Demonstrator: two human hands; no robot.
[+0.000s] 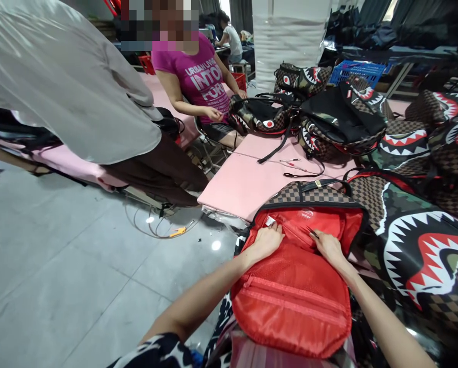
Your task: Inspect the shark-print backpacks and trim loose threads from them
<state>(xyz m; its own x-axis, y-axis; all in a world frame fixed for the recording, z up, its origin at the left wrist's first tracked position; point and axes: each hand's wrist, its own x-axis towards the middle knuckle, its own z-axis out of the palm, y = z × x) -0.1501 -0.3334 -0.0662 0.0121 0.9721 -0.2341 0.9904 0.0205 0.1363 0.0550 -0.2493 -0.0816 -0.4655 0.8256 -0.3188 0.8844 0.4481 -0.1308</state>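
A backpack (pixel 290 312) lies unzipped before me, its red-lined flap folded down toward my body. Brown checks cover its outer top edge (pixel 321 194). Inside the opening, my left hand (pixel 266 240) has its fingers closed on the red lining, close to a small white label (pixel 269 221). My right hand (pixel 328 247) is at the other side of the opening. Between its fingers is a small black pointed tool (pixel 313 233) with thin tips, too small to name surely. The tips point into the bag near an inner pocket seam.
On the pink table (pixel 232 179) lie a pen-like item (pixel 290 160) and a black strap (pixel 303 175). Shark-mouth backpacks (pixel 424 250) crowd the right side. A person in a purple shirt (pixel 202 71) sits opposite; another in grey (pixel 79 87) stands left. A cable with an orange part (pixel 178 231) lies on the floor.
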